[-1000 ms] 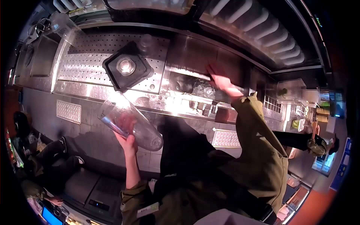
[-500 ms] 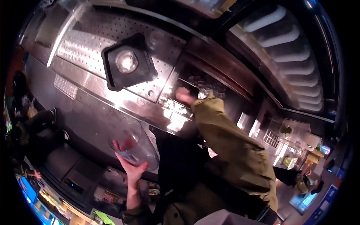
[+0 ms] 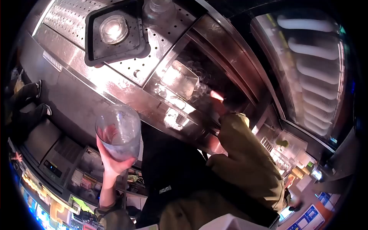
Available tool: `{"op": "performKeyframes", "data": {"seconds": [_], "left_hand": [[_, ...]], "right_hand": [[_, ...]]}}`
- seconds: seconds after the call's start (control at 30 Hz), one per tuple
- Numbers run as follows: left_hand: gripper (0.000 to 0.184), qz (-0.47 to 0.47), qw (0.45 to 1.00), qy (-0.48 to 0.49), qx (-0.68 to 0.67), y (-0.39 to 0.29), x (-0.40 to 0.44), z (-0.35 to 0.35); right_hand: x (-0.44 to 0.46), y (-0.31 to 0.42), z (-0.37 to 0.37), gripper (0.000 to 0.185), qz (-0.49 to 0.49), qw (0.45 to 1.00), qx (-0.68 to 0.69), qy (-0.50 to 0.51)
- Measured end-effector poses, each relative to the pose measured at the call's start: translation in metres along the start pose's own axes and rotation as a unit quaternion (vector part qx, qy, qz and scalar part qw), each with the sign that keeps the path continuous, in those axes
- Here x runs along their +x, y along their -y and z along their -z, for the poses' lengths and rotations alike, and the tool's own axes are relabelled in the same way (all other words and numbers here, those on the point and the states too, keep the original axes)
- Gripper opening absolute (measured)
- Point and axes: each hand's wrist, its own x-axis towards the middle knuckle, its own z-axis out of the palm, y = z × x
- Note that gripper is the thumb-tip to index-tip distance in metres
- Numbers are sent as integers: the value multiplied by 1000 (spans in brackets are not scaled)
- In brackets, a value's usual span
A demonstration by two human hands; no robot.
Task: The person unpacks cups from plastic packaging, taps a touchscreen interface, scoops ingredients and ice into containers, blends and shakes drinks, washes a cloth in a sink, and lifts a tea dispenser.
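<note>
My left hand (image 3: pixel 112 159) is wrapped round a large clear cup (image 3: pixel 119 134), its wide mouth tilted up toward me. The fingers show through its wall. In the steel well on the right, my right hand (image 3: pixel 217 99) reaches down over ice (image 3: pixel 201 88). Glare and blur smear its fingers, so I cannot make out what they hold. Beside it lies a shiny, clear rectangular container (image 3: pixel 180 80), at the near side of the ice.
A black tray (image 3: pixel 96 50) with a round glass dish (image 3: pixel 114 30) sits on the perforated steel counter (image 3: pixel 163 48). Behind it stands a clear glass vessel (image 3: pixel 159 11). On the right is a dark-framed panel with pale curved bars (image 3: pixel 312 48). A person's legs (image 3: pixel 28 103) show at far left.
My right hand has moved right, away from the rectangular container, which is now more exposed. My left hand and the cup sit farther left and higher. The view has shifted over the counter.
</note>
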Motion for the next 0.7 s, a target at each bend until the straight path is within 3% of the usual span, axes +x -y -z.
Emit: {"op": "performKeyframes", "data": {"seconds": [0.17,0.23,0.43,0.57,0.63,0.67,0.7], "left_hand": [[112,-58,988,52,130,-14,5,-3],[110,-84,957,98,261,-37,14,-3],[92,-239,873,189,380,-89,53,-23],[90,-302,805,263,437,-113,85,-45],[92,-329,773,290,459,-121,97,-58],[92,-345,772,311,434,-122,104,-64],[91,-360,769,332,411,-121,111,-70]], "right_hand": [[6,12,-7,29,34,995,94,16],[1,-1,-4,28,41,984,175,16],[-45,-40,56,26,58,915,399,12],[-86,-51,142,21,13,943,329,42],[-118,-29,200,20,8,951,308,7],[-122,-30,206,21,39,944,326,-34],[-133,-21,227,21,56,953,297,-10]]}}
